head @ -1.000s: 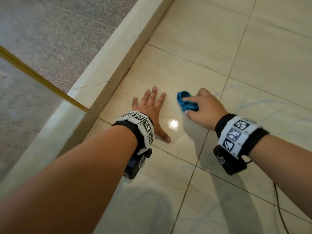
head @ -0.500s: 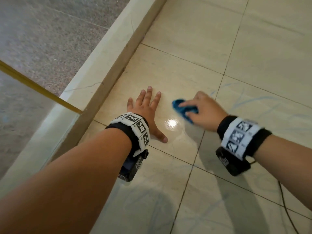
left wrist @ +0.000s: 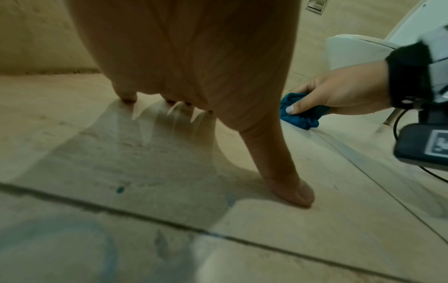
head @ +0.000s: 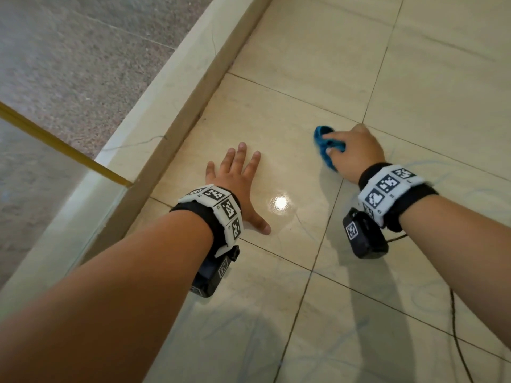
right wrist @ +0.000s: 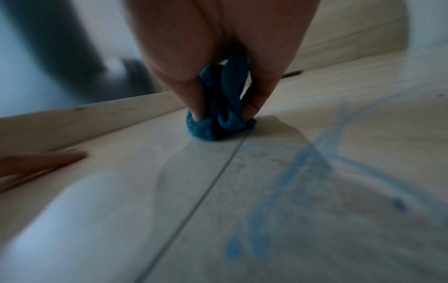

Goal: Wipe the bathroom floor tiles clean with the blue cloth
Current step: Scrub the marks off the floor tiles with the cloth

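- At the far left of the head view, speckled grey flooring (head: 83,64) lies beyond a raised cream stone curb (head: 154,117); a thin yellow strip (head: 55,145) runs diagonally to the curb.
- The left hand (head: 235,183) lies flat on a beige floor tile (head: 276,125) just beside the curb, fingers straight and spread, thumb out to the side; its grip is apart and holds nothing. The left wrist view shows the fingertips (left wrist: 127,96) and thumb pressed on the glossy floor.
- A bright light reflection (head: 281,202) sits on the tile between the two hands.
- The right hand (head: 356,153) has its grip clamped on the bunched blue cloth (head: 325,150), thumb and fingers pinching it from both sides. The cloth touches the floor right at a grout line (right wrist: 218,172), near where four tiles meet.
- Right of that line, faint blue scribble marks (right wrist: 315,153) cross the tiles.
- A black cable (head: 456,327) trails over the floor under the right forearm.
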A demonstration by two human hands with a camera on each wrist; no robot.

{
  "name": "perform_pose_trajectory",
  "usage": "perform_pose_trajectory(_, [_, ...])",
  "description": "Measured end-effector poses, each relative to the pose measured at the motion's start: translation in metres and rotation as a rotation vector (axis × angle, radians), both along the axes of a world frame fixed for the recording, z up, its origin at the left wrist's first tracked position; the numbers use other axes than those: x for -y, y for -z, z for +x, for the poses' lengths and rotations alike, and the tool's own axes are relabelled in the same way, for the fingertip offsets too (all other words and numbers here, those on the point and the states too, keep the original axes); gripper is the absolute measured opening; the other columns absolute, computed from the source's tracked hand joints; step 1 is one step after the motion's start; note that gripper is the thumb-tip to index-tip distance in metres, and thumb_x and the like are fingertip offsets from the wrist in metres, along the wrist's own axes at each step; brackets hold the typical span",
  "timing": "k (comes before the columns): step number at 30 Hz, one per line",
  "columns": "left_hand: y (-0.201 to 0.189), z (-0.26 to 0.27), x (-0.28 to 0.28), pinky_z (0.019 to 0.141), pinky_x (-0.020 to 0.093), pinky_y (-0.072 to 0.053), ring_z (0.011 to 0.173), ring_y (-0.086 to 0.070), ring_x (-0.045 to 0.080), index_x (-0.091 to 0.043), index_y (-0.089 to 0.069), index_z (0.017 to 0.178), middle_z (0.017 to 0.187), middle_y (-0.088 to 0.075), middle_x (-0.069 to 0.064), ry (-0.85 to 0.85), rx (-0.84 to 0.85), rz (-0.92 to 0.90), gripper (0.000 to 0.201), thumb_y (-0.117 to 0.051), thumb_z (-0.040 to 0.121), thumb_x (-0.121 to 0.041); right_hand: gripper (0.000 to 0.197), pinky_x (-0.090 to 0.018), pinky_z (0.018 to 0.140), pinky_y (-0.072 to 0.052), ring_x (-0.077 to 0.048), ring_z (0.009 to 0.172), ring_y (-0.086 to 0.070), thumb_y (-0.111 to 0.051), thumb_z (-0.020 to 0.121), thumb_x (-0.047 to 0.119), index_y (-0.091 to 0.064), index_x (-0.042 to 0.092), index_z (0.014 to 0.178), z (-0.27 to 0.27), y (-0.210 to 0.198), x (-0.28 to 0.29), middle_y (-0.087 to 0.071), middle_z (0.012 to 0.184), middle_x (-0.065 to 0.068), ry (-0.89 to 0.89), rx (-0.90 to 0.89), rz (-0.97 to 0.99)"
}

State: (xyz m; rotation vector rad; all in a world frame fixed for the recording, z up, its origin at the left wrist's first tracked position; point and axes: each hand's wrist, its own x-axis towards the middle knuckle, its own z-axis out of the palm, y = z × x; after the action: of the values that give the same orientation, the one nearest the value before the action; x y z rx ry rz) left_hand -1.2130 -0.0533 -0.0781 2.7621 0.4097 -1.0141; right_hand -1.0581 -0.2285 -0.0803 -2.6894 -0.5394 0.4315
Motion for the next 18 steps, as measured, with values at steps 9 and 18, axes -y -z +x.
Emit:
perform_pose_trajectory(9, [0.001, 0.0, -0.001, 0.117, 0.054, 0.006, 0.144, 0.027, 0.024, -0.027, 0.034, 0.144, 0.151, 0.04, 0.002, 0.0, 0.009, -0.01, 0.153, -0.076, 0.049, -0.075, 0.034, -0.028, 0.079, -0.036, -0.029, 0.097, -0.05, -0.055, 0.091, 0.019, -0.06, 0.024, 0.125, 0.002, -0.003, 0.006, -0.046, 0.11, -0.011, -0.113, -0.009, -0.025])
perform_pose_trajectory(18, [0.0, 0.0, -0.002, 0.116, 0.053, 0.007, 0.144, 0.027, 0.024, -0.027, 0.033, 0.144, 0.151, 0.04, 0.001, -0.002, 0.013, -0.007, 0.152, -0.075, 0.05, -0.076, 0.033, -0.024, 0.084, -0.036, -0.028, 0.103, -0.051, -0.055, 0.091, 0.02, -0.061, 0.026, 0.123, -0.023, -0.004, -0.008, -0.044, 0.113, -0.009, -0.026, -0.02, 0.053])
